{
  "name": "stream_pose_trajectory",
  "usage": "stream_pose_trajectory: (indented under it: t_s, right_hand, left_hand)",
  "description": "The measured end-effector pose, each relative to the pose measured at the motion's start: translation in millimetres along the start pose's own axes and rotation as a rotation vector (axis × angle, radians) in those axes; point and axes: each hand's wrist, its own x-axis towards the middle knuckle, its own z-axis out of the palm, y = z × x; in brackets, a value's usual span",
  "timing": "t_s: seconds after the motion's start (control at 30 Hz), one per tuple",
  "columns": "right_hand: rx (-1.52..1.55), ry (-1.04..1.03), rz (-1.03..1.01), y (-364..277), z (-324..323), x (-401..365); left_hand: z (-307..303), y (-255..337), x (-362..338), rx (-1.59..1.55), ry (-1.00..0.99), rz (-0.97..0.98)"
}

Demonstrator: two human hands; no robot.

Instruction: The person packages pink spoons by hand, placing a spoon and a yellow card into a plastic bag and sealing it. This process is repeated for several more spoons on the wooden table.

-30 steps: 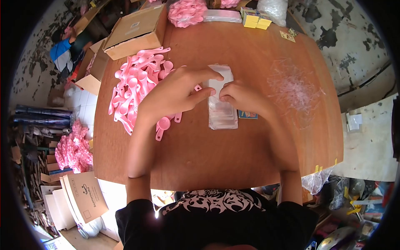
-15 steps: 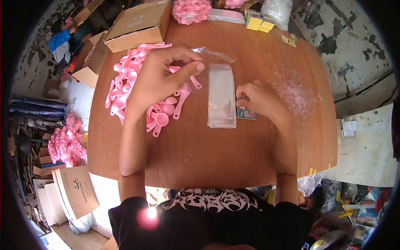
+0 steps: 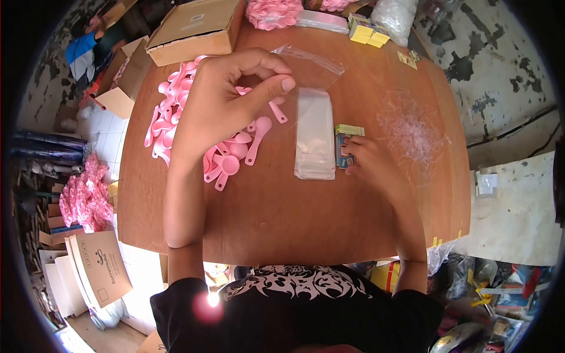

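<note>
Raised over the left half of the table, my left hand pinches a clear plastic bag between thumb and fingers. The bag is see-through and hangs to the right of the hand, its flap toward the back. Below that hand lies a pile of pink plastic scoops, partly hidden by the arm. A stack of clear plastic bags lies flat in the middle. Just right of it, my right hand has its bent fingers and thumb on a small blue printed card, covering part of it.
A cardboard box, a bundle of pink pieces and small yellow boxes stand along the back. Thin shredded strands lie at the right. A co-worker in a blue sleeve is at far left.
My right hand has moved slightly down and its fingers have spread across the card, uncovering more of it. The bag in my left hand has opened out further to the right.
</note>
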Motion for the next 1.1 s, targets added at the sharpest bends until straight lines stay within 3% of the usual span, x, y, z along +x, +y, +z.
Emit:
stream_pose_trajectory:
  t_s: [0.2, 0.4, 0.63, 0.7, 0.73, 0.8, 0.9, 1.1]
  right_hand:
    - [0.066, 0.061, -0.129, 13, -2, -5]
    - [-0.168, 0.055, -0.035, 0, -1, -2]
    - [-0.043, 0.11, -0.124, -5, -44, -8]
    - [0.278, 0.462, -0.077, -11, -78, -7]
    - [0.275, 0.466, -0.082, -17, -90, -5]
    - [0.604, 0.857, -0.187, -32, -107, 1]
    - [0.823, 0.974, -0.112, -57, -112, 16]
    - [0.988, 0.947, -0.212, -46, -88, 42]
  left_hand:
    - [-6, 3, -1, -0.018, -0.059, -0.078]
    - [-4, 3, -1, -0.089, -0.025, -0.13]
    - [-2, -4, 2, -0.091, 0.034, -0.237]
    - [1, -13, 1, -0.011, 0.051, -0.248]
    - [3, -17, 1, -0.056, 0.028, -0.267]
    - [7, -13, 4, -0.097, 0.001, -0.275]
    - [17, -3, 1, -0.064, -0.084, -0.383]
    - [23, -6, -1, -0.168, -0.271, -0.352]
